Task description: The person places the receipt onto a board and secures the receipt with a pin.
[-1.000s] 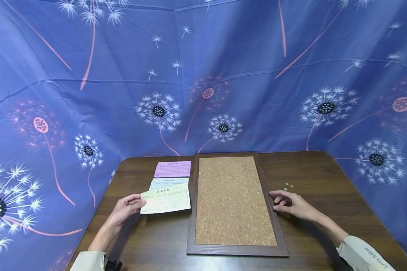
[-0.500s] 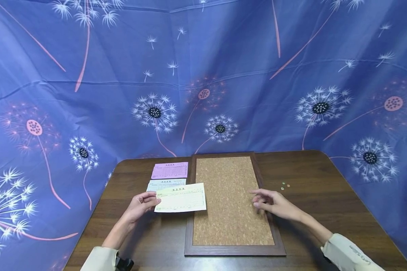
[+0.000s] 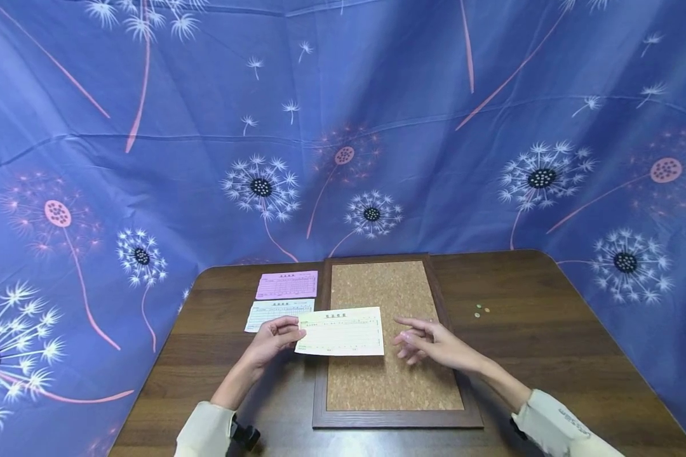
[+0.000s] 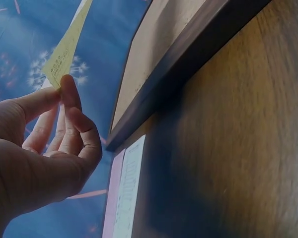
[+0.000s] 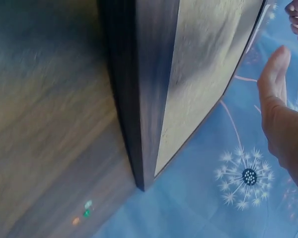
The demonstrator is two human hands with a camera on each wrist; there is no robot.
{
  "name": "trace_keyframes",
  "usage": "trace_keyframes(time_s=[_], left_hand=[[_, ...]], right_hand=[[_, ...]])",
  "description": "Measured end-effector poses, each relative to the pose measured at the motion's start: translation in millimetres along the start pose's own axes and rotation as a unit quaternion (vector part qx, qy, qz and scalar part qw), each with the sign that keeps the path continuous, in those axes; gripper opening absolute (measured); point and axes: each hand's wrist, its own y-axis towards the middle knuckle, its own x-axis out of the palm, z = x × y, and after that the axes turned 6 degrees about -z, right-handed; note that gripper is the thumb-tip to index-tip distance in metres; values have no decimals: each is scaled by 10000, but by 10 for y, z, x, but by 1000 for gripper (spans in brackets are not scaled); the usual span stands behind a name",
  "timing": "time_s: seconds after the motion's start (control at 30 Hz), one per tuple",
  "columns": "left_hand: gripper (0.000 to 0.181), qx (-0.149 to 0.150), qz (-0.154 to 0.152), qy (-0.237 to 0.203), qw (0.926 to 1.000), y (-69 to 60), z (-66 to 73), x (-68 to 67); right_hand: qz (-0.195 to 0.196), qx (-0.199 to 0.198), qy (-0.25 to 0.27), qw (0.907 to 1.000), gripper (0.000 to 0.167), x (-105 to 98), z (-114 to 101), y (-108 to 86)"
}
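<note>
My left hand [image 3: 275, 341] pinches the left edge of a pale yellow printed form [image 3: 343, 333] between thumb and fingers. The left wrist view shows the pinch at a corner of the slip. The form is raised above the left part of a framed corkboard [image 3: 391, 393], covering some of it. To the right of the paper, my right hand [image 3: 431, 344] hovers over the cork with its fingers loosely bent. It holds nothing, and a small gap separates its fingertips from the form's right edge. In the right wrist view, the right thumb [image 5: 275, 74] points up.
Left of the board lie a pink form [image 3: 286, 285] and a light blue form [image 3: 271, 313], the latter partly hidden. A few small coloured pieces [image 3: 477, 308] lie to the right. A blue patterned cloth [image 3: 343, 127] hangs behind the wooden table [image 3: 560, 330].
My left hand has carried the yellow form rightward from beside the board to above it. My right hand has moved left from the board's right edge to over the cork.
</note>
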Motion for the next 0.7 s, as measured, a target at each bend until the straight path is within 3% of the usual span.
trace_keyframes(time_s=[0.27,0.7], left_hand=[[29,-26,-138,-92,9999,100,-57,127],[33,1,-160,-184,9997,217,-115,278]], right_hand=[[394,356,728,9959,61,82,68,18],[823,687,1047,9887,65,99,90,11]])
